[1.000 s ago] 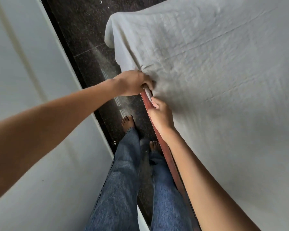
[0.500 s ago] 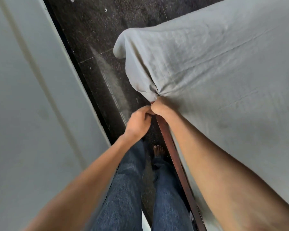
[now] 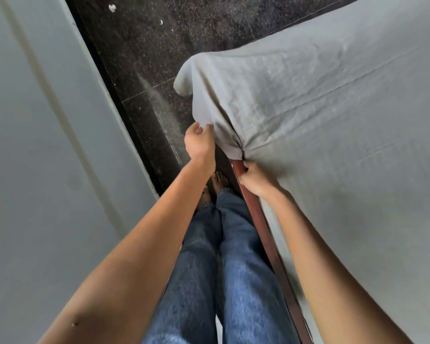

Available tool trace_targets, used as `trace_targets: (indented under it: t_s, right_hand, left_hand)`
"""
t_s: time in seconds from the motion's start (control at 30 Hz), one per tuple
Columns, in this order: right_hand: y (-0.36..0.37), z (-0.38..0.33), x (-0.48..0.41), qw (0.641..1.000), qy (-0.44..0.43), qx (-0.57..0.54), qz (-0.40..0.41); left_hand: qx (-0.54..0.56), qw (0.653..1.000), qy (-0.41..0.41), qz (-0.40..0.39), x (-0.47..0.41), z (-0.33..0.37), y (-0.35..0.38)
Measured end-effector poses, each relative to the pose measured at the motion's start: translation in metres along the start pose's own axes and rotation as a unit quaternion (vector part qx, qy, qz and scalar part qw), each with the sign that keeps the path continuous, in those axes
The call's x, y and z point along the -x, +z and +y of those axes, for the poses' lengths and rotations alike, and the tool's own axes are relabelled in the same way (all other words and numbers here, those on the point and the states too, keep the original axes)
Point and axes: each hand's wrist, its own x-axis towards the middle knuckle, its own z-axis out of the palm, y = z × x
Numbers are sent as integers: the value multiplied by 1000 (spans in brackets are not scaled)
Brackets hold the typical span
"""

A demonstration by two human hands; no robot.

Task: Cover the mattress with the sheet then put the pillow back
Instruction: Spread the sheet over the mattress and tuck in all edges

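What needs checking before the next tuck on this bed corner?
1. Left hand grip on corner flap: ok, fingers pinch its edge.
2. Right hand grip on sheet at wooden rail: ok, fingers curled at the bunched fold.
3. Sheet over mattress top: ok as far as visible, light wrinkles only.
4. Corner flap tucked in: not ok, it hangs loose above the floor.
5. Pillow ready to go back: cannot tell, not in view.
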Motion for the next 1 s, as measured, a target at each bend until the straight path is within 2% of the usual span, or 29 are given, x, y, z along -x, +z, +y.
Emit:
trace_targets:
  t_s: [0.03, 0.1, 0.2, 0.27, 0.33, 0.47, 0.57, 0.77, 0.83, 0.93, 1.0]
  right_hand:
    - [1, -1, 8, 996, 8, -83, -39]
    - [6, 0, 23, 993, 2, -115, -32]
    - [9, -3, 40, 993, -24, -99, 61]
    - [2, -12, 41, 981, -59, -115, 144]
    - [-6, -23, 34, 974, -79, -124, 173]
    - [-6, -34, 15, 978, -97, -143, 119]
    - [-1, -33, 7, 982, -91, -144, 79]
    - [-1, -48, -5, 987, -45, -156, -5]
    - [-3, -56, -7, 993, -33, -111, -9]
    - [-9, -69, -19, 999, -10, -42, 22]
    - [-15, -77, -32, 1000, 4, 1, 8]
  left_hand:
    - [9, 999, -36, -11, 1, 4, 2]
    - [10, 998, -49, -22, 6, 12, 6]
    - [51, 999, -6, -7, 4, 21, 9]
    - [75, 996, 26, -35, 3, 23, 10]
    - [94, 994, 29, -57, 7, 21, 11]
    - [153, 987, -8, -53, 6, 27, 11]
    - [244, 968, -24, -53, -4, 45, 9]
    - [302, 944, 30, -130, -15, 90, -1]
    - [286, 947, 39, -143, -17, 106, -4]
    - [191, 970, 66, -138, -15, 109, -2]
    - [113, 985, 98, -88, -13, 97, 0]
